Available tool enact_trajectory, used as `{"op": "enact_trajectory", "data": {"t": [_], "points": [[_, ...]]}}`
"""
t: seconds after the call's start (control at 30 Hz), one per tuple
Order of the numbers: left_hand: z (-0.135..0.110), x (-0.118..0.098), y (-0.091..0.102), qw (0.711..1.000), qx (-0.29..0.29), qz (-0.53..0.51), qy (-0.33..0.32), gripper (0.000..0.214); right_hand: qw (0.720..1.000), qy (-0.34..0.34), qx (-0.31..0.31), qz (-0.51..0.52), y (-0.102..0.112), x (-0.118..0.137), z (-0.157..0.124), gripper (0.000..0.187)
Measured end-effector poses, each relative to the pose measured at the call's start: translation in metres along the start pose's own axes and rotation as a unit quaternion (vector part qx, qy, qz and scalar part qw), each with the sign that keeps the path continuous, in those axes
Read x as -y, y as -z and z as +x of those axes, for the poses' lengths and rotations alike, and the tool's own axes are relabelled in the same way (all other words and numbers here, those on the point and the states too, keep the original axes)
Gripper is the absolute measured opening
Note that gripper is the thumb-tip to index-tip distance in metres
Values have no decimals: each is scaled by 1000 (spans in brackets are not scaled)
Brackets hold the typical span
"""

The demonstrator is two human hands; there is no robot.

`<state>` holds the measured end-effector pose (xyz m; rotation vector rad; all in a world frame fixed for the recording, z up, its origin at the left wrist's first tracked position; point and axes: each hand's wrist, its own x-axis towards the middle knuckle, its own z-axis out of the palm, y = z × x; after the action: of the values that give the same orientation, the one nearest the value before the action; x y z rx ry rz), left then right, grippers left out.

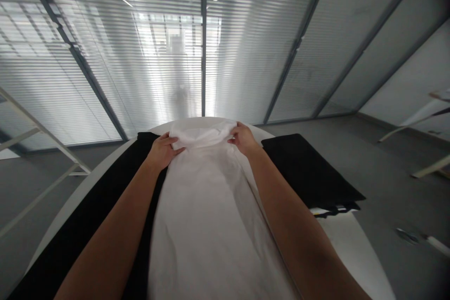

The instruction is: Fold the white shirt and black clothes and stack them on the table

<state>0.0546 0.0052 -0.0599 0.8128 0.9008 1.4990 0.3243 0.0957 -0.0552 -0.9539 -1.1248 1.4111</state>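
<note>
A long strip of white cloth (206, 211) stretches away from me over a round white table; whether it is a garment I cannot tell. Its far end is turned over into a short flap with a creased edge. My left hand (163, 151) pinches the left corner of that flap between thumb and fingers. At the right corner, my right hand (243, 138) grips the flap in the same way. Beneath and left of the white cloth lies a long black cloth (101, 201). To the right of my right forearm sits a folded black cloth (307, 168), laid flat.
The white table (355, 248) curves round at its far and right edges. Glass partitions with blinds (239, 65) stand beyond it. A pale metal frame (45, 133) is at the left, and furniture legs (431, 166) stand on the grey floor at the right.
</note>
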Motion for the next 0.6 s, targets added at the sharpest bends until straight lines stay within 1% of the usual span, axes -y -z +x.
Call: {"op": "enact_trajectory", "data": {"t": [0.1, 0.17, 0.23, 0.33, 0.4, 0.47, 0.6], "points": [[-1, -3, -1, 999, -5, 33, 38, 35, 998, -6, 52, 27, 1, 2, -4, 28], [-2, -6, -2, 998, -10, 45, 37, 34, 997, 0, 66, 44, 1, 3, -6, 33], [-4, -8, -4, 999, 3, 33, 0, 32, 995, 22, 62, 68, 1, 4, -8, 32], [-6, -10, -4, 996, 26, -18, -83, 26, 989, 85, 57, 106, 1, 6, -13, 27], [-6, -8, -3, 991, 32, -47, -124, 21, 986, 113, 56, 106, 1, 8, -15, 24], [-4, -6, 0, 989, 32, -57, -135, 17, 988, 110, 58, 95, 2, 8, -15, 21], [-1, -4, 7, 994, 17, -23, -106, 17, 991, 90, 67, 77, 6, 3, -11, 19]]}}
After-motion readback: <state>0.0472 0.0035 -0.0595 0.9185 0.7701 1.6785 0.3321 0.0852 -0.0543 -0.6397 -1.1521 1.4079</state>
